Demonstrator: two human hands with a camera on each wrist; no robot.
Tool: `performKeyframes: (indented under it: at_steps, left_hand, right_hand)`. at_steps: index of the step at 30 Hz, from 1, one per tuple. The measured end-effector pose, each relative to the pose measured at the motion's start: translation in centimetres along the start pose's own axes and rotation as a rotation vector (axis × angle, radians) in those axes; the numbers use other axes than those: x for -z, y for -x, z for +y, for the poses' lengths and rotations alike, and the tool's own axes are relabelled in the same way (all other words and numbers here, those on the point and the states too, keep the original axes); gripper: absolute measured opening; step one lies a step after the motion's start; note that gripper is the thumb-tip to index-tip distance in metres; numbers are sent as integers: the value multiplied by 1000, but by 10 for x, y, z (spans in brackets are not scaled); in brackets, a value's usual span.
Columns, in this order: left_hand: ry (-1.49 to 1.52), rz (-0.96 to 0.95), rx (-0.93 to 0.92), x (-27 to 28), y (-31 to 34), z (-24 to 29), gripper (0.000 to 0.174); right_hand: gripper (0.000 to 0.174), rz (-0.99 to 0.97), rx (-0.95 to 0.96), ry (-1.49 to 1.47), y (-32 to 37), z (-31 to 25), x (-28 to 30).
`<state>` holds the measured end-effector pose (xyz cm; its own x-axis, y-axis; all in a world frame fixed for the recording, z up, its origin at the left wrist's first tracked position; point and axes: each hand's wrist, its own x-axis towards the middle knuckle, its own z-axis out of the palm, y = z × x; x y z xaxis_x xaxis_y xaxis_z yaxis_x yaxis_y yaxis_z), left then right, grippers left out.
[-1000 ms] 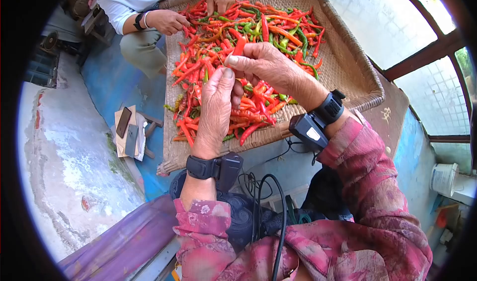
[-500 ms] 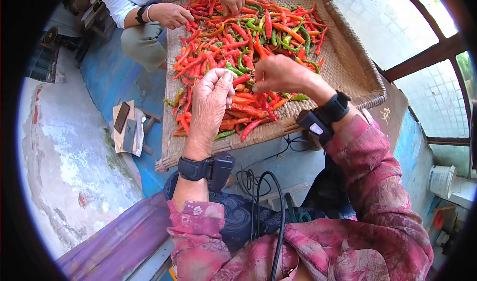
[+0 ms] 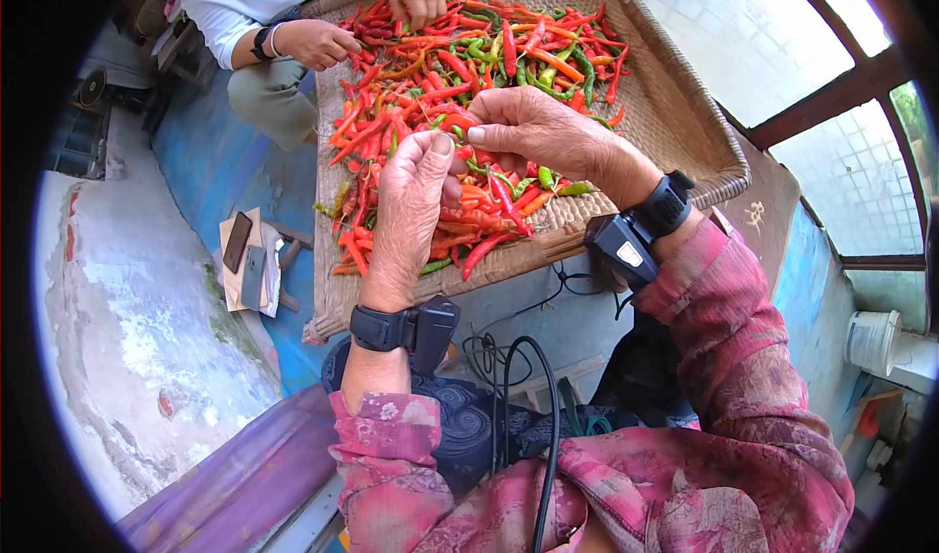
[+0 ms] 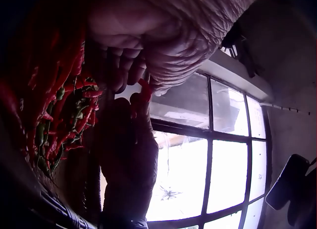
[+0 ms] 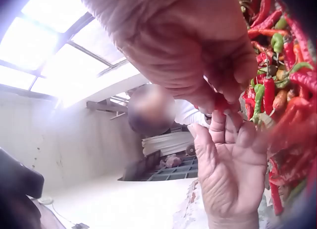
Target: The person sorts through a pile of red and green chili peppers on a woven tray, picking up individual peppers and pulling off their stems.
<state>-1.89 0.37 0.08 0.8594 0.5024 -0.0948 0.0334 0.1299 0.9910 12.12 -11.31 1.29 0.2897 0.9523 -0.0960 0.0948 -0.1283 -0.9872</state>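
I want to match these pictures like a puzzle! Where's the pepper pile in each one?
Head: the pepper pile is at the upper middle, on the woven tray.
Left wrist: on the left side, rather dark.
Right wrist: along the right side.
Shared landmark: the left hand and right hand, close together in every view.

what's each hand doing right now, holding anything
Left hand: fingers bent, close to the right hand's; cannot tell if it pinches anything.
Right hand: closed, holding a red chili pepper.
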Motion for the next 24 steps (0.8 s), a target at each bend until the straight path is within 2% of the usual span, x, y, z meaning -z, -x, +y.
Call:
performKeyframes:
  at_steps: [1,3,5,8,9,10,11,13,15,17,18,20,21,23,24]
  left_hand:
    - [-1,-4,0,0,-1,0,33]
    - [123,-54,7,4,-4,-4,29]
    - [161,-74,19,7,-8,-7,26]
    - [136,-67,93,6,-10,-6,20]
    - [115,-30,52,4,-10,-6,19]
    - [94,6,14,3,-10,-6,18]
    - [94,3,17,3,-10,-6,18]
    - [-35,75,-114,6,-12,-5,14]
    - [-116,81,-148,10,-10,-2,13]
    - [-239,93,-164,12,-8,0,11]
    - [-239,93,-163,14,-7,0,11]
    - [-455,26,-275,18,-3,2,9]
    - [-457,25,-275,18,0,3,9]
    - [-507,-3,-275,19,8,6,8]
    - [-508,-1,-273,21,9,6,8]
  right_hand:
    - [16,-9,27,-60,-1,-2,-2]
    - [15,6,35,13,0,0,-3]
    - [12,-40,185,230,-2,11,-4]
    - [14,-77,150,342,7,3,-8]
    - [15,-106,108,416,9,3,-8]
    - [14,-95,120,287,10,5,-7]
    - [13,-121,180,341,7,6,1]
    - [11,-84,51,325,12,-11,15]
    - [15,96,57,106,13,-11,31]
    - [21,402,165,-455,1,0,42]
    - [21,401,164,-455,-2,5,46]
    - [25,610,133,-384,-3,14,52]
    - [25,611,133,-386,-2,11,47]
    - [24,376,24,140,0,9,30]
    - [22,244,25,271,1,5,19]
